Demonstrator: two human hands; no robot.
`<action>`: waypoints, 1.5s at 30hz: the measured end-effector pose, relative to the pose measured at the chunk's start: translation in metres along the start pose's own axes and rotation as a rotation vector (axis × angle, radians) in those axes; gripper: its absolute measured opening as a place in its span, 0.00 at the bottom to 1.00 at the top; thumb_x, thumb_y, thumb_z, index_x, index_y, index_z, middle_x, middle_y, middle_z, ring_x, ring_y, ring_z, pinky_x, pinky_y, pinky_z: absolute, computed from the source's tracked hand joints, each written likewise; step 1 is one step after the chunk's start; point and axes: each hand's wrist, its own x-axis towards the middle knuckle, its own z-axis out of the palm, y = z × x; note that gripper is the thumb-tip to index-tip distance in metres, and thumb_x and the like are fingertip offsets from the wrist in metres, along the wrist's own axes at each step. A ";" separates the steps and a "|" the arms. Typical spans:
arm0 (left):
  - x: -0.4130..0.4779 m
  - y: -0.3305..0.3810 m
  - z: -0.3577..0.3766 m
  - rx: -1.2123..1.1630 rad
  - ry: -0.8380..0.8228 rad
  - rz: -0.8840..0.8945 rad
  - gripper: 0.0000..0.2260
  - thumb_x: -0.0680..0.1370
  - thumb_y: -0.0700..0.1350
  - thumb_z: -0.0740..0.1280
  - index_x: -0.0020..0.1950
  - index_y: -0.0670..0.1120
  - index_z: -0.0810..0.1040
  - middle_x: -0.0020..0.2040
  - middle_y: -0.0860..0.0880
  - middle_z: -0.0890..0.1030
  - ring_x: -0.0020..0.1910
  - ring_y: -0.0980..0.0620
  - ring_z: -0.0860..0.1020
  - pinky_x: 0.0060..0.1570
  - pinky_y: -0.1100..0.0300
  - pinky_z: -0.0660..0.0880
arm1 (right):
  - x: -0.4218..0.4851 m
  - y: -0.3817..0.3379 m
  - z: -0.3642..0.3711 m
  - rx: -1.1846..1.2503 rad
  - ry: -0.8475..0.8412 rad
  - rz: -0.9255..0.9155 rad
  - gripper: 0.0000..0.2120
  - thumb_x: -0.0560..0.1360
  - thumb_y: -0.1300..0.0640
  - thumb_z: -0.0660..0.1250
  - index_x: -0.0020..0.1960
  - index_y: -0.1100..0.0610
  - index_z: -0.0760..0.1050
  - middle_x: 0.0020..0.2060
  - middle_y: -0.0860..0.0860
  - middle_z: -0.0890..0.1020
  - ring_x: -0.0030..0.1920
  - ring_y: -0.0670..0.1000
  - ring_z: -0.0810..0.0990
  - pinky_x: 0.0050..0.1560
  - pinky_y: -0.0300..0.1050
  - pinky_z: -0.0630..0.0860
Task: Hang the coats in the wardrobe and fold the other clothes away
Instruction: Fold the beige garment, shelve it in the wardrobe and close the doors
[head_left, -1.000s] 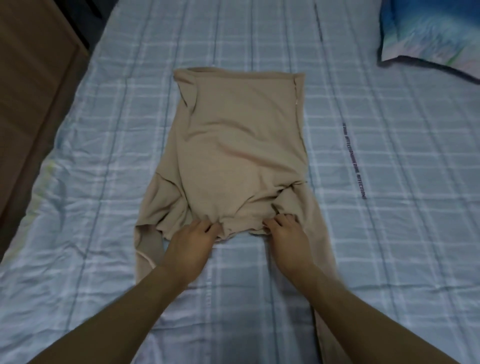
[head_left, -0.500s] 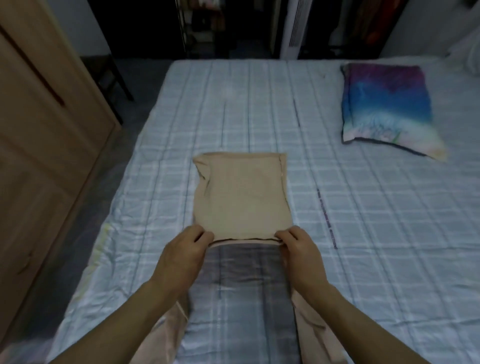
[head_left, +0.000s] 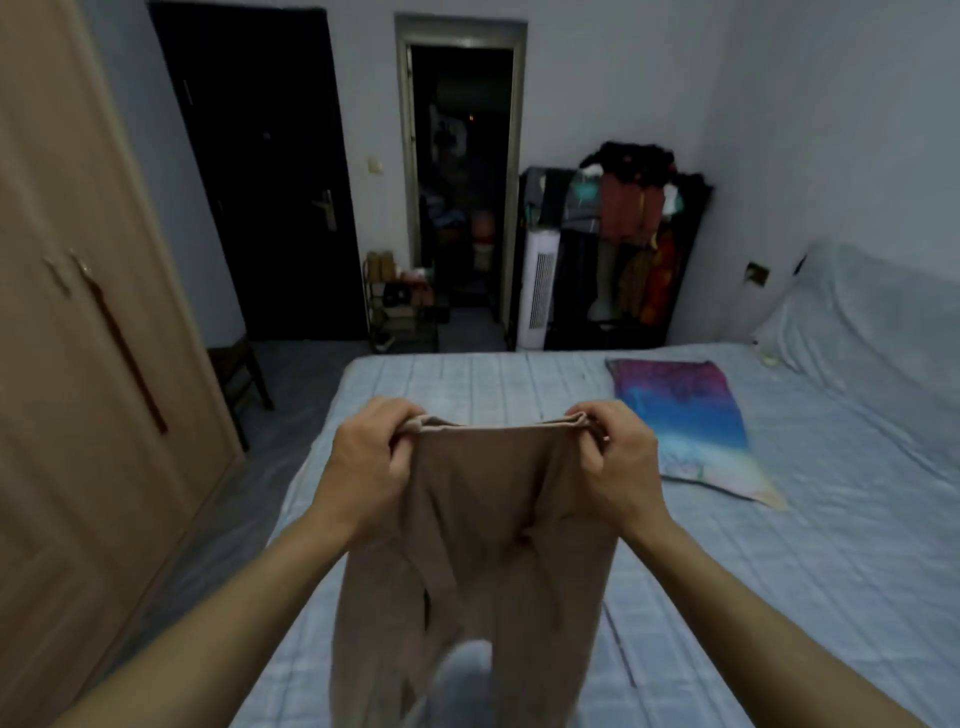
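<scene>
While the tall light-wood wardrobe (head_left: 78, 364) on the left sits shut, the left hand (head_left: 363, 457) pinches one top corner of the limp tan knit garment (head_left: 493, 545) and the right hand (head_left: 618, 462) the other, above the blue checked bed (head_left: 805, 571) — half-folded I'd guess, not put away.

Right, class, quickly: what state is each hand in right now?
Left hand: closed, pinching the upper left edge of the beige trousers.
Right hand: closed, pinching their upper right edge.

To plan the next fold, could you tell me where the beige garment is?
In the head view the beige garment hangs mid-frame over the bed, its top corners gripped by the left hand and right hand.
</scene>
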 end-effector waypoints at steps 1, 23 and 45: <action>0.010 0.008 -0.011 -0.010 0.015 0.024 0.08 0.74 0.38 0.64 0.48 0.45 0.80 0.43 0.53 0.78 0.43 0.56 0.75 0.46 0.65 0.70 | 0.010 -0.008 -0.007 0.010 0.023 -0.023 0.11 0.69 0.66 0.62 0.46 0.57 0.80 0.41 0.50 0.81 0.43 0.44 0.77 0.47 0.26 0.68; 0.095 0.071 -0.109 -0.399 -0.039 0.114 0.07 0.79 0.41 0.66 0.49 0.49 0.84 0.46 0.50 0.83 0.48 0.55 0.80 0.47 0.67 0.73 | 0.105 -0.089 -0.074 0.500 -0.119 -0.145 0.06 0.79 0.64 0.66 0.46 0.59 0.81 0.41 0.54 0.83 0.44 0.50 0.81 0.46 0.42 0.77; 0.137 0.133 -0.108 -0.937 -0.282 0.206 0.09 0.78 0.40 0.68 0.53 0.36 0.78 0.46 0.41 0.82 0.45 0.48 0.82 0.45 0.58 0.78 | 0.132 -0.164 -0.069 0.834 -0.330 -0.434 0.04 0.74 0.68 0.70 0.48 0.64 0.82 0.57 0.60 0.78 0.60 0.58 0.78 0.59 0.49 0.76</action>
